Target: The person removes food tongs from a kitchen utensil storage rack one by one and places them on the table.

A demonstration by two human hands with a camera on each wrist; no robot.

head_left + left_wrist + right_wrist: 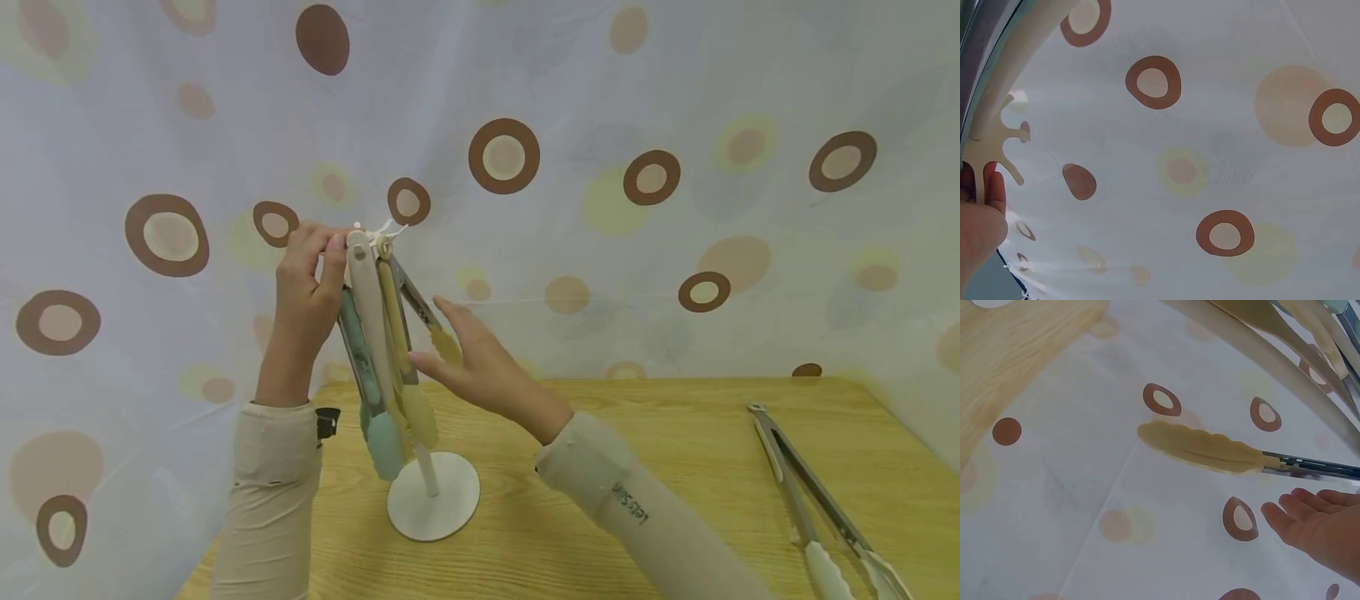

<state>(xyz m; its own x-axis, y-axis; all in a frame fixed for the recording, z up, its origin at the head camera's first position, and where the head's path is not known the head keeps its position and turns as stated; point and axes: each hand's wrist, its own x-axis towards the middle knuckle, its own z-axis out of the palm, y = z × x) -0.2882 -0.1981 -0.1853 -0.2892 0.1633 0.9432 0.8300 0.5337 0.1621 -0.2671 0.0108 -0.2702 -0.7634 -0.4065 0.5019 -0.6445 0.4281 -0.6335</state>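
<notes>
A white utensil stand (pixel 433 504) with a round base and branching hooks (pixel 999 142) carries several hanging utensils. My left hand (pixel 306 271) is at its top, its fingers gripping one hook. Teal-tipped tongs (pixel 386 446) hang below that hand, beside a long cream handle (pixel 367 296). At the right side of the stand hang yellow-tipped tongs (pixel 1200 447), their arms spread apart. My right hand (pixel 480 358) reaches beside them, fingers extended and thumb apart, holding nothing. In the right wrist view its fingertips lie just below the tongs' metal arm.
Another pair of metal tongs with white tips (pixel 828 573) lies spread on the wooden table (pixel 637 467) at the right. A curtain with brown and yellow circles (pixel 570 83) hangs behind the table and along its sides.
</notes>
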